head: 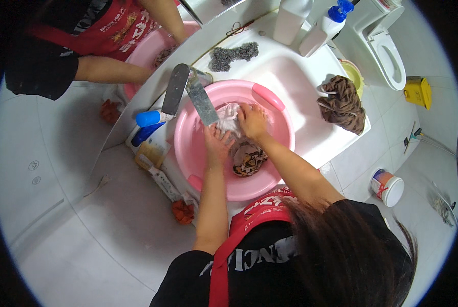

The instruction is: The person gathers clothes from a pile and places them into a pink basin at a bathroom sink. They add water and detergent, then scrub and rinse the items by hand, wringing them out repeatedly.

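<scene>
A pink plastic basin [183, 147] stands in the white sink under the faucet [202, 100], with water in it. Within the basin lies a wet white cloth [229, 115]. My right hand [254, 121] rests on its right side with bent fingers; whether they grip the fabric is hidden. My left hand [218, 145] is at the cloth's near left edge, just below the spout, its fingers apart and holding nothing that I can see. Closer to me, a bunched brown-and-black patterned cloth [249, 160] lies partly in the water.
A steel-wool-like grey mesh scrubber [234, 55], a blue-pump bottle [325, 28] and a white bottle [292, 21] stand on the sink [313, 142]. A brown cloth [342, 103] hangs over its right edge. Left are a blue-capped tube [152, 118], a brush [146, 161] and a mirror.
</scene>
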Available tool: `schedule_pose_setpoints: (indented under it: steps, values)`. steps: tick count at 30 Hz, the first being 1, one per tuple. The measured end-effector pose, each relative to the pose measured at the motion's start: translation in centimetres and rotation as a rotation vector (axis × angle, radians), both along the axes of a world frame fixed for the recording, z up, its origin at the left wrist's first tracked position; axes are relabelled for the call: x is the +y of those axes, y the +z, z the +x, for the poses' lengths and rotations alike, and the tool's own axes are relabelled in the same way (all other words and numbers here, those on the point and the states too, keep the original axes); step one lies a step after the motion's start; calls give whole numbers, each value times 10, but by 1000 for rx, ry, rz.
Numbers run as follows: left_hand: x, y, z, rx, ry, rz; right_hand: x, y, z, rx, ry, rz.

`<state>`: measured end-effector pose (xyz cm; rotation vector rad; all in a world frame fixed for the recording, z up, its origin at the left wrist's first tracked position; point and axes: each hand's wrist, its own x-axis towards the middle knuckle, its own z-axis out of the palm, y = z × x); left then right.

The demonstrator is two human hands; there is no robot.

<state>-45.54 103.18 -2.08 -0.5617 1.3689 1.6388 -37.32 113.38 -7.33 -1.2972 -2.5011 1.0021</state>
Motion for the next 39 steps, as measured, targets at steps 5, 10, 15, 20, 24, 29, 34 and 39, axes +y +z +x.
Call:
schedule_pose_setpoints:
  steps: [5,10,15,20,24,29,34,39]
  values:
    - [-24,-36,-12,203,-174,-217,11,-12,-1,-223,201,-340]
    - [-6,-19,-12,-200,-61,77,-24,61,0,415,196,-228]
    - [-10,-28,3,-112,-158,221,-43,90,11,277,360,-232]
    - [6,-11,22,-42,-96,221,8,39,-15,73,-55,-332]
    - [-4,0,2,0,-66,-102,-8,-11,7,51,141,-78]
    - [4,18,14,310,-29,52,20,-37,5,-191,124,-351]
    - [-18,-4,8,21,-68,189,-45,90,-1,354,304,-366]
    - [-9,-14,6,-48,-48,371,-31,104,-7,199,316,-425]
